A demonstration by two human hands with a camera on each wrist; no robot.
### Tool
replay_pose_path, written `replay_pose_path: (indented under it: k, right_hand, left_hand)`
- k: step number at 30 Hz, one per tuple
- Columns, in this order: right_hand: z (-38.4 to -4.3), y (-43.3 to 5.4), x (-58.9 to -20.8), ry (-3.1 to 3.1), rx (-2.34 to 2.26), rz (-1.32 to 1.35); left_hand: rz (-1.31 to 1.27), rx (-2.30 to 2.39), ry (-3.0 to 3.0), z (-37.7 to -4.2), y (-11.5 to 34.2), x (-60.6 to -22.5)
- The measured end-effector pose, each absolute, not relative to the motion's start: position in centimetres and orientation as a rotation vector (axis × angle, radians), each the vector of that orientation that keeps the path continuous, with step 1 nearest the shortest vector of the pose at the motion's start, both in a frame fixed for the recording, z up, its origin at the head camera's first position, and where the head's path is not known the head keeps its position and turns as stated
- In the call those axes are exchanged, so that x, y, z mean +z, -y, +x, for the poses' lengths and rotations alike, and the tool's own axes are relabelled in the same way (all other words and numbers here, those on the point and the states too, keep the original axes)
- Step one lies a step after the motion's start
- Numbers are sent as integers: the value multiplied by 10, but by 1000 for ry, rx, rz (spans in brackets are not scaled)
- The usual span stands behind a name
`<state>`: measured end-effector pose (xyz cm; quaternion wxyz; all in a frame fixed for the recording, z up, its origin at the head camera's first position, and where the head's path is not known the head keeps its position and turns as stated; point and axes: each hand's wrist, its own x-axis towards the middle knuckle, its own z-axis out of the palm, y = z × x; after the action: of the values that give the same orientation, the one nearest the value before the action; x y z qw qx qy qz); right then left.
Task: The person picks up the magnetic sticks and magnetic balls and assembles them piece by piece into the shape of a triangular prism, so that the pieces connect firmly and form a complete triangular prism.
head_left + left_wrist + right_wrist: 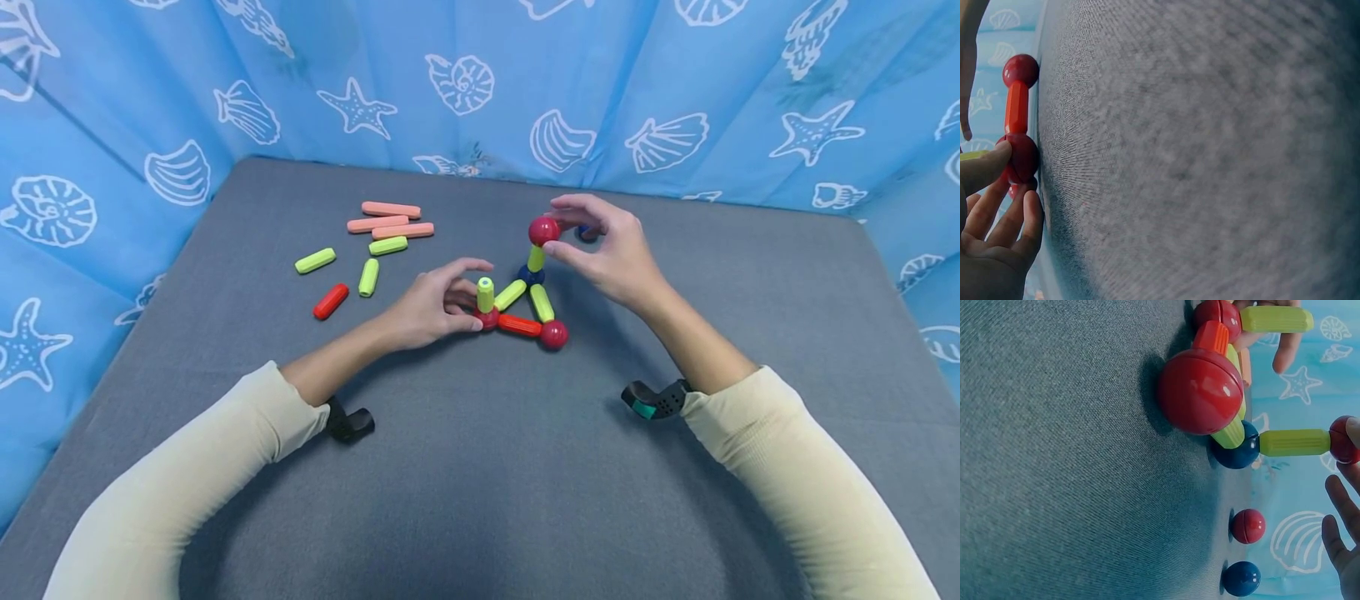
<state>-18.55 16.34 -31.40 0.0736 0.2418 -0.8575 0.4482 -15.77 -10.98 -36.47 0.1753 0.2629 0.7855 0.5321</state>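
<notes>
A triangle of rods and balls lies on the table: a red rod point(519, 326), two yellow-green rods point(542, 303), a front red ball point(554, 335), a left red ball point(487, 320) and a blue ball point(532, 276). My left hand point(435, 307) pinches the left red ball between thumb and fingers; a yellow-green rod point(485, 295) stands upright on it. Another upright yellow-green rod point(1294, 442) rises from the blue ball. At its top, my right hand point(611, 250) pinches a red ball point(543, 231) between thumb and fingers.
Left of the build lie several loose rods: salmon ones point(390, 209), yellow-green ones point(315, 260) and a red one point(331, 301). Behind my right hand are a loose red ball point(1248, 526) and a blue ball point(1241, 579). A shell-patterned curtain point(495, 83) hangs beyond the table's far edge.
</notes>
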Motion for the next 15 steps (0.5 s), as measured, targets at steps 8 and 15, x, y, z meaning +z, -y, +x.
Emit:
replay_pose_path:
  k: [8,15]
  right_hand:
    - [-188,-163,-315,2580,1369,722]
    - [-205,-181,-326,2682,1283,405]
  left_hand:
    - [745,1509,-2234,-158,110,-366]
    - [754,1504,-2263,-157,109,-367]
